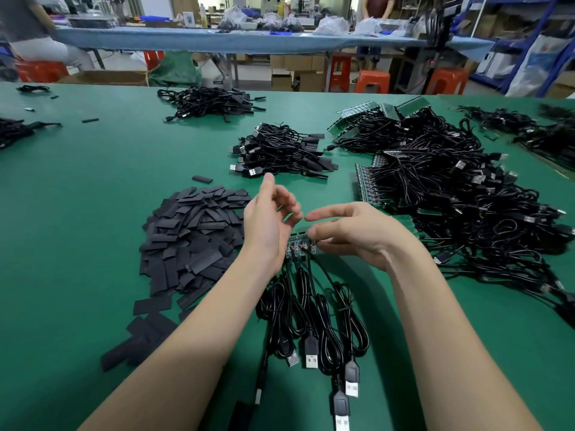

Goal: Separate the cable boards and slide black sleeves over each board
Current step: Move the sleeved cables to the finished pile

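Observation:
A short strip of joined green cable boards (299,245) lies on the green table between my hands, its black USB cables (314,318) trailing toward me. My right hand (351,234) hovers over the strip's right end, thumb and curled fingers pinching the rightmost board. Just left of the strip, my left hand (272,219) is raised with relaxed fingers and holds nothing. A heap of flat black sleeves (193,241) sits to the left of my left wrist.
A large pile of unseparated board strips with cables (451,197) fills the right side. Two piles of sleeved cables (280,150) (211,102) lie farther back. Stray sleeves (202,178) dot the mat. People work at a blue table (217,38) behind.

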`<state>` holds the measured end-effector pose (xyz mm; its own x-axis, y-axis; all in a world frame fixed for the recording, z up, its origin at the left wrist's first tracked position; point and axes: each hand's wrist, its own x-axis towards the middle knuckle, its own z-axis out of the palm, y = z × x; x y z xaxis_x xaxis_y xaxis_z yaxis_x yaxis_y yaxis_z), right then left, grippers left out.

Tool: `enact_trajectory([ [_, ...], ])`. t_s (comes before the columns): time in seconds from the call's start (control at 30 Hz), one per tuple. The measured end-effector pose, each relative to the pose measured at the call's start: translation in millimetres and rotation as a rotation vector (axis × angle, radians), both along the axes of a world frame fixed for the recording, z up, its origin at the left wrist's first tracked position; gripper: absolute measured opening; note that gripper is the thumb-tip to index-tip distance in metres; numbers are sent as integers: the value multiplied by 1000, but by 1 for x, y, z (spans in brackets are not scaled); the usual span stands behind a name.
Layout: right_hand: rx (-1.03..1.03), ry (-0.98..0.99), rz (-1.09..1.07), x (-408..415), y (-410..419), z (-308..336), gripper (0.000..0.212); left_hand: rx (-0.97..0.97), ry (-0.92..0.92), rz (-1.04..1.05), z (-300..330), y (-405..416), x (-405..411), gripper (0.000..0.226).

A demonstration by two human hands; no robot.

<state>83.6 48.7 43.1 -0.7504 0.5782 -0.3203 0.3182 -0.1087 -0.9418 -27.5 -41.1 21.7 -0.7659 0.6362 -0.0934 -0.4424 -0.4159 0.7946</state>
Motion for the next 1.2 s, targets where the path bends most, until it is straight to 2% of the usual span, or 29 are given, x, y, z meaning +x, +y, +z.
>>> enact_trajectory([
  [0.07, -11, 55, -22, 0, -2, -2, 28, -98, 278, 57, 1, 1, -1, 43],
  [0.17, -10, 125, -44, -3, -5, -2, 30, -443, 969, 158, -1, -2, -8, 48],
  [0.2, -35, 158, -35, -3, -5, -2, 31, -551, 1113, 163, -2, -4, -10, 52],
  [0.23, -68, 190, -21, -2, -5, -1, 31, -630, 1180, 153, -2, -5, -10, 55],
  [0.4, -151, 238, 21, -1, -7, -2, 33, -825, 1135, 196, -6, -3, -13, 63],
  [0.57, -183, 284, 16, 0, -6, -1, 30, -889, 1132, 193, -10, -3, -14, 68],
  [0.7, -131, 220, 62, 3, -4, 1, 20, -857, 1124, 230, -10, -2, -9, 73],
  [0.8, -77, 136, 80, 3, -7, 3, 29, -816, 1106, 240, -8, -4, -9, 74],
  [0.97, -137, 167, 57, 2, -8, 1, 31, -663, 1065, 190, -5, -3, -10, 74],
  [1.07, -181, 183, 60, 2, -9, -1, 26, -641, 1087, 195, -4, -3, -9, 73],
  [1.2, -229, 208, 68, 2, -8, -2, 31, -568, 1037, 167, -5, -3, -9, 72],
])
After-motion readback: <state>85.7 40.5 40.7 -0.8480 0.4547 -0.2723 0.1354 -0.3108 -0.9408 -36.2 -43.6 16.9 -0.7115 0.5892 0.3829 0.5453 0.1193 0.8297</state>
